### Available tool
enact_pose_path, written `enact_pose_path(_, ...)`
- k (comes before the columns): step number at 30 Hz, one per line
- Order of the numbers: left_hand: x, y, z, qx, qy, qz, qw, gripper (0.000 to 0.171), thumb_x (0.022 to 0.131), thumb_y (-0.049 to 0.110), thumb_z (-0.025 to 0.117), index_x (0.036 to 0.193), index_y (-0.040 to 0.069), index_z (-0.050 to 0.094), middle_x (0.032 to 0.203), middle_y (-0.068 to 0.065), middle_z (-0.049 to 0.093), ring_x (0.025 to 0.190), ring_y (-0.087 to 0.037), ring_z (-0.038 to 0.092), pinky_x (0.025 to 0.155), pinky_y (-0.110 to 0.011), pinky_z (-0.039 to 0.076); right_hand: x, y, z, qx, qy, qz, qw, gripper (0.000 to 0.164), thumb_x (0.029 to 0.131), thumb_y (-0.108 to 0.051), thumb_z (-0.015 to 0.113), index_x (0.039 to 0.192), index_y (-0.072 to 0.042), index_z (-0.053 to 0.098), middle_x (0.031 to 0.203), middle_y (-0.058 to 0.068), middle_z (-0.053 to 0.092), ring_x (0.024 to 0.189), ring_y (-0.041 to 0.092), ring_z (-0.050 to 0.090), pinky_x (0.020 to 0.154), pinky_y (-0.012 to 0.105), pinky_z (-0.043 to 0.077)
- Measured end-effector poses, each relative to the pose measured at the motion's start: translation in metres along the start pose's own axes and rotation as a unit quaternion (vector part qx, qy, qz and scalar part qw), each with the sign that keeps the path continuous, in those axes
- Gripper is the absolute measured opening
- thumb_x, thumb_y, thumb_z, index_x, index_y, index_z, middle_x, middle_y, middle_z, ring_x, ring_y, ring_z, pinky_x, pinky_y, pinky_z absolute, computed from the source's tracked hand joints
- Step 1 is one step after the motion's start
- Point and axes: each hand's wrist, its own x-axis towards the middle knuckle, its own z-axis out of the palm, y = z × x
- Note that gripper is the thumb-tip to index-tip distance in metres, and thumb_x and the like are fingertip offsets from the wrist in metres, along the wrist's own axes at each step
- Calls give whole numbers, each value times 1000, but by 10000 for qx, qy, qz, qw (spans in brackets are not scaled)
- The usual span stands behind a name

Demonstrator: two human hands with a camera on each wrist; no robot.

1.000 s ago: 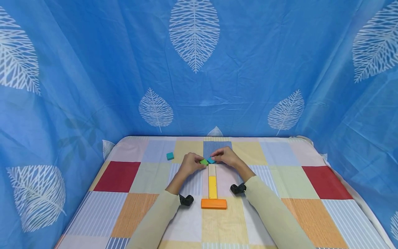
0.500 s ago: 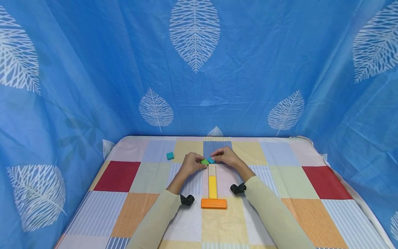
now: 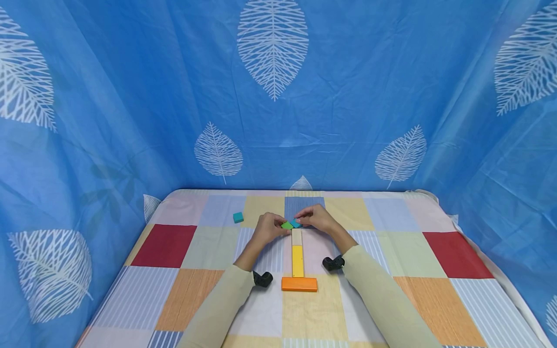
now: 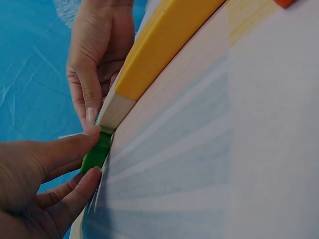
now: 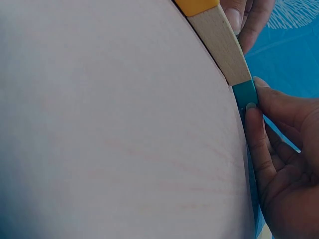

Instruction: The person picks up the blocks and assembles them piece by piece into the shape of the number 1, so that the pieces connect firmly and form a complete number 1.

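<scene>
My left hand [image 3: 268, 228] pinches a small green block [image 4: 96, 152] between thumb and finger. A small teal block [image 5: 245, 94] is pinched the same way by my right hand [image 3: 319, 218]. Both blocks lie tilted, side by side, at the far end of a natural wood block [image 3: 296, 237]. That wood block lines up with a yellow block [image 3: 298, 261], which runs down to an orange block [image 3: 299, 284] set crosswise nearest the body. In the left wrist view the green block sits right at the wood block's end.
Another teal block [image 3: 238, 218] lies alone to the left of the hands, toward the back. A patchwork cloth [image 3: 209, 249] covers the table. Blue curtains [image 3: 348, 121] with white leaf prints hang behind and on both sides.
</scene>
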Motion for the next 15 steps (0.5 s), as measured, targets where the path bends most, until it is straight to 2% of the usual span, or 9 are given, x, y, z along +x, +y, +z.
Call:
enact_pose_path(8,0,-1,0,-6,-38,0,10000,34,76,14,91,105,0,79,93,-10,77,72,-14,63,63,-25,53,0,0,-1,-37,21,32,10000,20,95,-11,73,110,1,77,101,12,75,86,17,71,79,33,60)
enact_pose_path(11,-1,-1,-2,-90,-110,-20,9999,36,78,15,90,108,-2,78,98,-12,77,78,-18,67,68,-29,56,0,1,-1,-56,18,14,10000,20,95,-11,73,110,1,77,100,12,75,85,16,71,78,32,60)
enact_pose_path(15,-3,-3,-3,-394,-89,-116,9991,27,85,12,83,108,-2,78,101,-14,77,89,-25,72,76,-35,59,0,1,-1,-65,52,11,10000,21,94,-12,74,110,1,77,98,11,76,83,15,71,78,31,60)
